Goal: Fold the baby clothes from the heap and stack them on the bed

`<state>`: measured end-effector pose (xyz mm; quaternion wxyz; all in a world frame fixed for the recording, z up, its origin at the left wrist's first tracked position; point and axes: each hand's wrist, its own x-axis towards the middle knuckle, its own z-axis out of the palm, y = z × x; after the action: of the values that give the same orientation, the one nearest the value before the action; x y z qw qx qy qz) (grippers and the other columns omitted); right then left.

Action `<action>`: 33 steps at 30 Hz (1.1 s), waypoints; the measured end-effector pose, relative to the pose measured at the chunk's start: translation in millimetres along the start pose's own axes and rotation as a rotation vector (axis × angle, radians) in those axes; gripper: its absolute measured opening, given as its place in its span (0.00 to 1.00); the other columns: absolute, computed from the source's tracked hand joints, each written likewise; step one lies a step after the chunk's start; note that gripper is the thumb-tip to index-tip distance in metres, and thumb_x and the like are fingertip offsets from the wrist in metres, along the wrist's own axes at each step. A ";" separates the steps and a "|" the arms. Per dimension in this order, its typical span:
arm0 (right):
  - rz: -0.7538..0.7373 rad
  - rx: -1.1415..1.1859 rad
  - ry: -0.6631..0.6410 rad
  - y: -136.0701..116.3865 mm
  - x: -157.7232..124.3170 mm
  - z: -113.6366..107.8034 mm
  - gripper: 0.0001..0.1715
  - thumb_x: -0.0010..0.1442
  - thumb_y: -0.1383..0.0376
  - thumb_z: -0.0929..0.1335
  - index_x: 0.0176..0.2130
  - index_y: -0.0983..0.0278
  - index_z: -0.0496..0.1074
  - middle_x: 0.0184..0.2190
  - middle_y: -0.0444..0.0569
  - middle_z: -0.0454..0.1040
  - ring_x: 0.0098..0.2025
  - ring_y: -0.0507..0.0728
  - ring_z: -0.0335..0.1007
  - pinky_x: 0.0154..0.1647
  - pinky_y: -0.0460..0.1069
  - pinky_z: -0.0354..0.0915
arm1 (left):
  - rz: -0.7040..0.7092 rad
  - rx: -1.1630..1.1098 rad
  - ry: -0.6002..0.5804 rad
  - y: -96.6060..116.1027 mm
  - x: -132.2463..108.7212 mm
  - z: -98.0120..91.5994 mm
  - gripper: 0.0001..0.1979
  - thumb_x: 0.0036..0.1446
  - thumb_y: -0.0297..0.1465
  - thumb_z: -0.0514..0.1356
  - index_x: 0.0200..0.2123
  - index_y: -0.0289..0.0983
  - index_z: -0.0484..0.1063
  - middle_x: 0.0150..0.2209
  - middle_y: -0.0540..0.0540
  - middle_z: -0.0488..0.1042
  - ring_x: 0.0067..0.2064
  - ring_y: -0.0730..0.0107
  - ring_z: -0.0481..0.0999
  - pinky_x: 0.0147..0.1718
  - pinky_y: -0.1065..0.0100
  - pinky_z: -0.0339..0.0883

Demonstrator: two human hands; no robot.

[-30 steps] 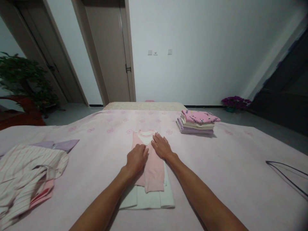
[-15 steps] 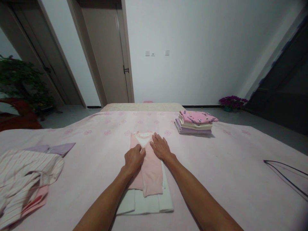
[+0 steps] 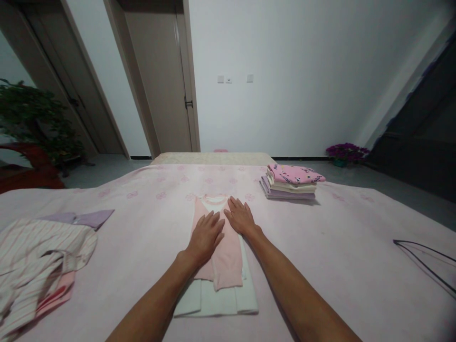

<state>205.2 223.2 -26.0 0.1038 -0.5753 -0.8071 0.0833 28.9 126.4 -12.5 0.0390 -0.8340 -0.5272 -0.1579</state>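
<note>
A small pink top (image 3: 228, 266) with a white neckline lies flat in front of me, its sides folded in. Beneath it, a pale white-green folded garment (image 3: 218, 301) sticks out at the near end and along the right. My left hand (image 3: 207, 236) rests palm down on the middle of the pink top, fingers extended. On the top's upper right, near the shoulder, my right hand (image 3: 240, 216) lies flat with its fingers stretched out. Neither hand grips anything. Parts of the top under both hands are hidden.
A stack of folded clothes (image 3: 294, 183), pink printed on top, sits at the back right of the pink bedspread (image 3: 338, 266). Striped clothing (image 3: 39, 256) and a purple garment (image 3: 90, 219) lie loosely at the left. A black cord (image 3: 423, 261) is at the right edge.
My left hand has gone from closed fingers at the top's front edge to lying flat with fingers extended. My right hand stays at the shoulder. The view has shifted slightly.
</note>
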 end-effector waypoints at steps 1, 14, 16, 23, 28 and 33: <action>-0.005 0.000 0.000 0.0 -0.3 -0.1 0.39 0.71 0.49 0.50 0.73 0.64 0.45 0.74 0.49 0.40 0.74 0.62 0.35 0.71 0.62 0.34 | 0.031 -0.004 -0.043 -1.1 -3.2 0.9 0.24 0.67 0.36 0.54 0.65 0.41 0.62 0.68 0.40 0.60 0.69 0.50 0.56 0.65 0.48 0.50; -0.151 0.004 0.146 -9.3 -28.4 -8.7 0.32 0.72 0.55 0.55 0.70 0.63 0.55 0.73 0.51 0.47 0.74 0.58 0.38 0.73 0.60 0.35 | 0.033 -0.033 -0.301 -9.0 -29.0 -8.7 0.44 0.63 0.60 0.42 0.72 0.39 0.46 0.73 0.36 0.38 0.73 0.45 0.37 0.68 0.42 0.37; -0.243 0.014 0.121 -14.5 -44.3 -8.9 0.31 0.72 0.56 0.56 0.69 0.62 0.56 0.72 0.51 0.49 0.74 0.59 0.40 0.73 0.61 0.37 | 0.032 -0.038 -0.293 -9.0 -29.4 -8.3 0.42 0.65 0.58 0.41 0.72 0.39 0.46 0.73 0.36 0.39 0.73 0.47 0.38 0.68 0.43 0.37; -0.397 -0.003 -0.069 -18.5 -99.3 -12.3 0.38 0.71 0.52 0.58 0.72 0.64 0.47 0.73 0.55 0.44 0.74 0.62 0.37 0.72 0.65 0.37 | 0.054 -0.048 -0.280 -9.3 -31.1 -11.1 0.43 0.64 0.58 0.45 0.72 0.37 0.46 0.73 0.34 0.40 0.73 0.45 0.40 0.67 0.41 0.38; -0.396 0.003 -0.110 -18.7 -116.2 -19.6 0.41 0.69 0.50 0.61 0.72 0.64 0.47 0.73 0.57 0.43 0.74 0.65 0.36 0.72 0.66 0.38 | 0.092 -0.067 -0.317 -12.2 -41.8 -18.8 0.45 0.62 0.59 0.47 0.72 0.36 0.47 0.73 0.31 0.40 0.73 0.45 0.41 0.67 0.40 0.38; -0.438 0.039 -0.045 -18.9 -128.2 -22.1 0.37 0.69 0.51 0.63 0.70 0.62 0.55 0.72 0.58 0.50 0.73 0.65 0.42 0.71 0.66 0.43 | 0.136 -0.106 -0.291 -16.6 -67.3 -24.0 0.43 0.63 0.59 0.49 0.72 0.42 0.47 0.73 0.34 0.42 0.73 0.45 0.42 0.66 0.38 0.40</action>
<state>234.4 96.1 -9.1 0.1125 -0.3820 -0.9132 0.0870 -17.8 69.7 -12.0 -0.0711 -0.8828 -0.4604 -0.0599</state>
